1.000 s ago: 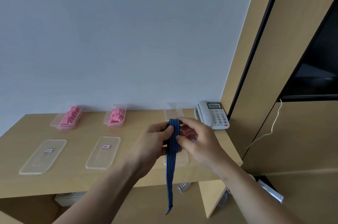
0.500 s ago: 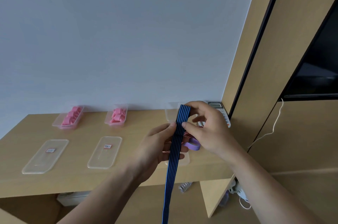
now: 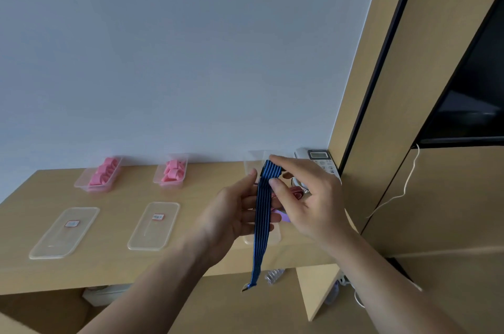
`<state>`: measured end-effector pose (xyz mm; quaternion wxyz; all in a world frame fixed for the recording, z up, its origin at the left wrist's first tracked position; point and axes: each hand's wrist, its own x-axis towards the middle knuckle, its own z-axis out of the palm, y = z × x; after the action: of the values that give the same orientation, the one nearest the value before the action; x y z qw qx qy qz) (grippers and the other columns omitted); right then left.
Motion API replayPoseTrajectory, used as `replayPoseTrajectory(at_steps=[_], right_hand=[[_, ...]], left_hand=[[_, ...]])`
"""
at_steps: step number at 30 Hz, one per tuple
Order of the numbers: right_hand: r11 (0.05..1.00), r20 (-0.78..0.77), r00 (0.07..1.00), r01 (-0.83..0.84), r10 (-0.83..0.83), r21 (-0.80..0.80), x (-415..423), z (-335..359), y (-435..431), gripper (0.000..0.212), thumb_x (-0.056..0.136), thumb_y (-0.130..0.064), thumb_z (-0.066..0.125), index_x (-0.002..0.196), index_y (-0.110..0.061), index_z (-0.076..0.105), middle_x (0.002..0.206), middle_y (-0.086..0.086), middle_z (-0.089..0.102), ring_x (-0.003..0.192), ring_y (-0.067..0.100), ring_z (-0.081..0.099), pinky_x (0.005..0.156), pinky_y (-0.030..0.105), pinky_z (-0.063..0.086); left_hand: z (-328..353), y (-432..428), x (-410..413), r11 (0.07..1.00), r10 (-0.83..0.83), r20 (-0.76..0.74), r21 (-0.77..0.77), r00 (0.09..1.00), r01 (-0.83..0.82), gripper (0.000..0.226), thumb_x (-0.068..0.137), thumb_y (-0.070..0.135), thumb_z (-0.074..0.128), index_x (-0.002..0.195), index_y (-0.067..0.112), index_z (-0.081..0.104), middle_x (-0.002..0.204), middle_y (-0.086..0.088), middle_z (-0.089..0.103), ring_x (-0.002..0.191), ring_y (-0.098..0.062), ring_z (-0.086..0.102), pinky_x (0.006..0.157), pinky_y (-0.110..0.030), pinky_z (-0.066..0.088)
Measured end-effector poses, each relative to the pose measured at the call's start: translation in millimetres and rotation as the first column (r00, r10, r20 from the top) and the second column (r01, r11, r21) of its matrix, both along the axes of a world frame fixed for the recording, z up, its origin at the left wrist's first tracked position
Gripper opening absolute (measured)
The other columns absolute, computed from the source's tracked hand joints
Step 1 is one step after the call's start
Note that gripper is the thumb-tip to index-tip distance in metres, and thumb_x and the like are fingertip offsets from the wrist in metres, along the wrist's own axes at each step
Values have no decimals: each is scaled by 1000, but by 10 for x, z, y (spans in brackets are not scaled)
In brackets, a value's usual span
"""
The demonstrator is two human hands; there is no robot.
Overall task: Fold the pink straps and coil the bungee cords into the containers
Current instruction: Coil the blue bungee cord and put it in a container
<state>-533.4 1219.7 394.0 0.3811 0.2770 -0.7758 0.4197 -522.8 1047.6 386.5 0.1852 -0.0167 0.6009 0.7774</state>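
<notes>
A blue striped bungee cord (image 3: 262, 224) hangs in front of me, its top end folded over and its tail dangling below the desk edge. My right hand (image 3: 305, 197) pinches the folded top between thumb and fingers. My left hand (image 3: 234, 213) lies behind the cord with fingers fairly straight, thumb against it. Behind the hands stands a clear container (image 3: 252, 161), and red (image 3: 296, 191) and purple (image 3: 283, 217) cords lie on the desk, partly hidden. Two clear containers (image 3: 81, 183) (image 3: 158, 179) at the back hold folded pink straps (image 3: 105, 172) (image 3: 173, 171).
Two clear lids (image 3: 64, 232) (image 3: 154, 226) with small labels lie on the wooden desk (image 3: 117, 265); a third lid (image 3: 275, 236) sits under the hands. A white telephone (image 3: 317, 159) stands at the back right beside a wooden cabinet (image 3: 436, 197). A white cable (image 3: 403, 191) hangs there.
The fold at the cord's top has been pulled higher, then shifted slightly. The dangling tail has risen, so its end hook shows again below the desk edge.
</notes>
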Motion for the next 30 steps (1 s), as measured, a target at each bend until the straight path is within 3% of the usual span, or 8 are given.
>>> replayPoseTrajectory(at_steps=[5,9,13,17,20,22,25,30], right_hand=[[996,19,996,-87,88,-18,60,-44,-6,24,84,-5,72,107,-9,77,109,-2,74,107,12,67,91,23,51],[996,25,996,-88,87,32,114,-145,-46,27,73,1,80,97,-11,80,108,-2,75,103,15,68,88,31,55],[995,45,997,-63,60,72,129,-215,-74,30,64,7,84,88,-11,81,106,-1,75,99,21,68,83,38,55],[992,82,992,-104,98,74,117,-188,-56,19,70,-3,84,87,-12,80,101,-4,76,98,15,68,84,35,54],[997,169,983,-72,74,-22,69,-122,-32,17,76,-12,80,93,-15,79,95,-10,75,92,7,68,80,30,55],[996,381,921,-65,84,-62,10,-87,-17,30,80,-19,80,109,-20,75,101,-12,71,96,7,66,82,27,54],[968,684,690,-225,238,-109,-88,-37,30,37,84,-27,75,120,-23,68,111,-7,71,106,9,66,96,39,53],[958,674,681,-207,287,-199,-125,4,64,37,78,-25,77,113,-24,68,109,-3,74,104,18,69,98,50,53]], left_hand=[[14,-25,-64,1000,16,-17,26,1000,-16,44,99,54,56,93,21,84,102,-9,79,92,-28,76,103,-54,55],[25,-56,-90,996,45,-23,75,999,-44,36,99,48,59,96,20,83,97,-7,77,85,-25,75,81,-41,61],[22,-99,-111,996,49,-79,72,996,-43,24,98,31,64,101,15,80,100,-11,73,81,-27,72,83,-47,54],[-8,-114,-89,998,58,-103,43,993,-53,22,102,17,59,104,10,79,98,-13,75,83,-29,72,74,-42,62],[-12,-92,-44,999,29,-145,-17,989,-31,25,106,15,54,108,10,78,100,-17,75,85,-31,72,81,-48,64],[4,-71,-10,998,13,-182,-59,983,-24,25,107,13,52,121,9,73,112,-22,75,92,-34,73,91,-55,61],[30,-56,18,995,32,-205,-91,978,-52,32,105,12,56,136,10,60,120,-22,74,95,-35,74,93,-54,60],[10,-45,58,992,71,-183,-89,981,-89,37,101,22,63,136,11,59,122,-22,73,108,-42,72,104,-62,51]])
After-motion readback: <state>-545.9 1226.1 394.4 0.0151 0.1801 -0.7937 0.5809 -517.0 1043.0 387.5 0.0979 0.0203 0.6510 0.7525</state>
